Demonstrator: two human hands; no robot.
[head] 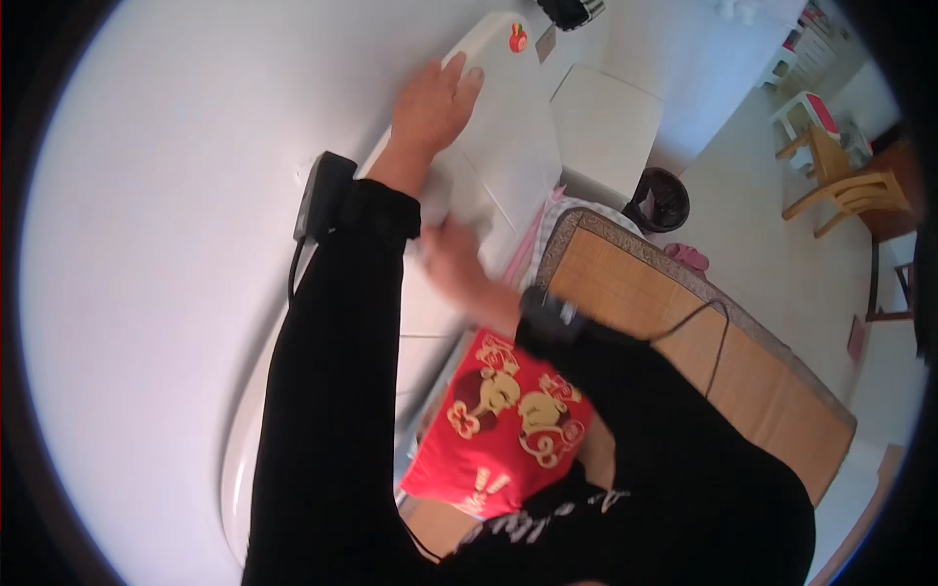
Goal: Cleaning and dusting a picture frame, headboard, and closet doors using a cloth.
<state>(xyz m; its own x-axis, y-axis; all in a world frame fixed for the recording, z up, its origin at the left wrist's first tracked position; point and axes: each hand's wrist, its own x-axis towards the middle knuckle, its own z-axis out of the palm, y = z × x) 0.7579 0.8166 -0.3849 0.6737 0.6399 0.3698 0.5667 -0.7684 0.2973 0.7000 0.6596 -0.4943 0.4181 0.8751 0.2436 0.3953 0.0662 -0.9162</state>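
Note:
My left hand (432, 106) rests on the upper edge of a white headboard (513, 132), against the wall, with its fingers spread a little. Lower down, my right hand (458, 264) is blurred by motion and presses a greyish cloth (480, 216) to the headboard's face. The cloth is smeared too, and part of it lies behind my left wrist. A red fruit sticker (518, 37) marks the headboard's far corner. Below my right forearm, a red cushion (506, 432) with gold cartoon figures leans near the headboard.
A bed with a woven mat (659, 315) extends to the right. Beyond it are a white cabinet (608, 135), a dark waste bin (659, 199) and pink slippers (687, 256). Wooden chair (843, 183) and white stool (806, 117) stand farther off. The wall (161, 256) borders the headboard.

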